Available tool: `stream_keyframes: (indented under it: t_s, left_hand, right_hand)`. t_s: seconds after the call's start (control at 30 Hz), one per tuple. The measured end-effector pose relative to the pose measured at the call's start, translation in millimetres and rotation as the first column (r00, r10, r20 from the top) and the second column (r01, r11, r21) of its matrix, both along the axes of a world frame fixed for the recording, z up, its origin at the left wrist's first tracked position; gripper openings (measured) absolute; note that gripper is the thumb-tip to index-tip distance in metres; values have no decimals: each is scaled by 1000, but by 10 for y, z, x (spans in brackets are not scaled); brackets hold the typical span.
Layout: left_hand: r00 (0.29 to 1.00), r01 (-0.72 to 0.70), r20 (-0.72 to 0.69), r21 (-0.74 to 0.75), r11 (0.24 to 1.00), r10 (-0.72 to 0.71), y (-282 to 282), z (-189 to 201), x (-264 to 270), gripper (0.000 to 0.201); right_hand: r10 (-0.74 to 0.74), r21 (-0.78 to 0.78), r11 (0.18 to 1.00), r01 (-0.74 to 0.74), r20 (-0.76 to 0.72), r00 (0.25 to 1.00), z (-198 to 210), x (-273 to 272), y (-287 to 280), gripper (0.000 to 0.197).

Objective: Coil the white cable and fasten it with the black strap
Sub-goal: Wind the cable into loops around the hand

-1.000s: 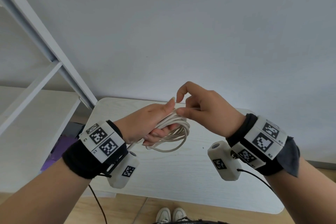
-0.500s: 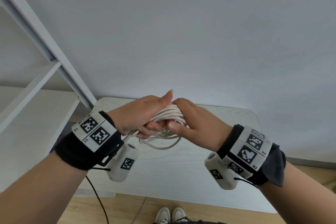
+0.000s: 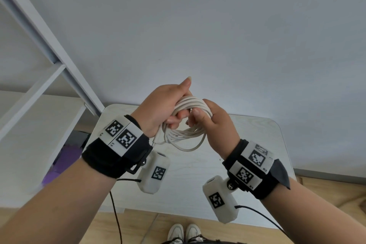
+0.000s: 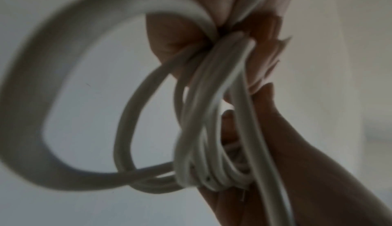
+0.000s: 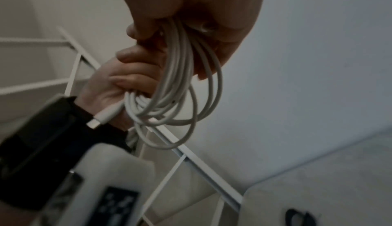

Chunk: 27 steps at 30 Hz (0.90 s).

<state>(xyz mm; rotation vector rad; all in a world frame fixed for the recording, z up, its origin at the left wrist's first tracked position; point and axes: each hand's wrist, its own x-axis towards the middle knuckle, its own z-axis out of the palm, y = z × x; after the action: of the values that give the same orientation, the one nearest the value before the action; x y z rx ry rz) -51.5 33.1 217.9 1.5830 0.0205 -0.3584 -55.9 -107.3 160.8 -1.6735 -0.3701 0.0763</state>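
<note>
The white cable (image 3: 186,134) is wound into a coil of several loops and held in the air above the table. My left hand (image 3: 174,113) grips the coil's left side, fingers curled through the loops and thumb pointing up. On the right side, my right hand (image 3: 206,117) holds the coil with its thumb in front and its fingers wrapped behind. A white plug (image 5: 99,117) sticks out near my left wrist. The left wrist view shows the loops (image 4: 201,129) bunched in my left fingers (image 4: 265,53). A small dark looped thing, perhaps the black strap (image 5: 297,216), lies on the table.
A white table (image 3: 257,144) stands below the hands, against a pale wall. A white shelf frame (image 3: 59,61) slants along the left, with something purple (image 3: 59,168) low beside it. Thin black leads (image 3: 116,214) hang from the wrist cameras. My shoes (image 3: 184,233) show on the wood floor.
Both hands have lifted the coil higher. My right hand went from pinching the top of the coil to gripping its right side, and the loops now hang wider.
</note>
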Motion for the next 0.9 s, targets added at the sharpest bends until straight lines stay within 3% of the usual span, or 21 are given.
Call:
stream_keyframes:
  t_s: [0.23,0.5,0.73,0.9]
  left_hand:
    - [965,-251,45,-114,961,258,-35,-112,67,32]
    - [951,-282,110,-74,957,289,-13,-356,-27,31]
    - [929,-347,114,-55,936,351,-2,-566,-187,22]
    - [885,-447,69,-154,881,460,38,-651,-255,24]
  right_hand:
    - [-9,196,980,41,-161,987,54,33,112,19]
    - [-41,290,946,146,-340,939,82,132,230,28]
    - [-58,261,948,180,-416,908,-8,165,338,31]
    - [-31,249,954,165,-465,885,-120,119,491,33]
